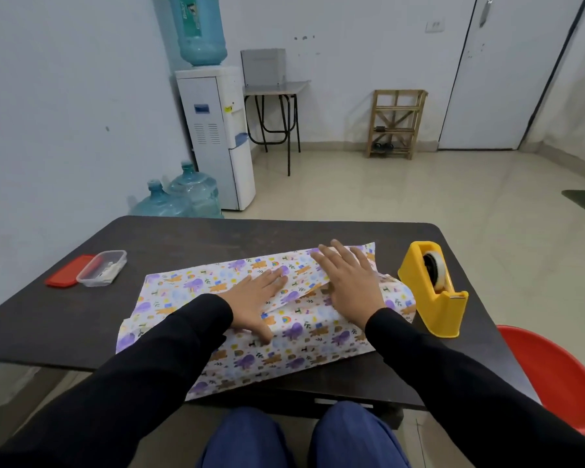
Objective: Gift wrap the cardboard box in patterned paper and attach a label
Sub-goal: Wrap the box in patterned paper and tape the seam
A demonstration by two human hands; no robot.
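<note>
Wrapping is reaching the seam: the left hand point(254, 301) and right hand point(348, 282), both open with fingers straight, are pressing the patterned paper point(284, 359) down over the cardboard box, which is lying hidden beneath it mid-table. No tape is showing on the overlap, so lifting a palm toward the yellow tape dispenser point(434, 293) just beside the parcel risks the flaps springing apart. The dark table point(183, 241) is also carrying a clear container point(102, 267) and red lid point(65, 275); a water dispenser point(220, 136) is standing against the wall behind.
</note>
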